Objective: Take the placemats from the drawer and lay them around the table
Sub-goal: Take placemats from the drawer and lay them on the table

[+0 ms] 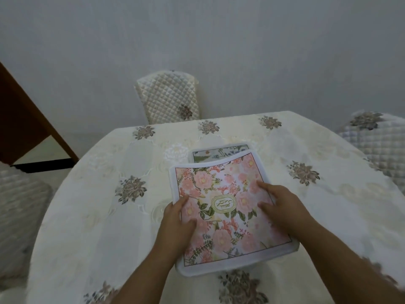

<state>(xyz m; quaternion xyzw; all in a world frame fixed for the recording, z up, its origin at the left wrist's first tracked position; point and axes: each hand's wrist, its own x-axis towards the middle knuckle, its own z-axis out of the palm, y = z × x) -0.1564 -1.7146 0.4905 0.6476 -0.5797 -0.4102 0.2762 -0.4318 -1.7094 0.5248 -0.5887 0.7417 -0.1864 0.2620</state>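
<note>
A pink floral placemat (223, 194) with a white border and an oval label lies on top of a stack on the round table (114, 216). Its far edge curls up off the stack. Under it shows the far end of a green and blue placemat (219, 152). My left hand (178, 224) grips the pink mat's left edge, thumb on top. My right hand (278, 206) rests on the mat's right side with fingers spread over it; whether it grips the edge I cannot tell.
A cream tablecloth with embroidered grey flowers covers the table. A quilted chair (167, 97) stands at the far side, another chair (379, 141) at the right, and a third (19, 205) at the left. A brown wooden panel (24, 126) leans at the far left.
</note>
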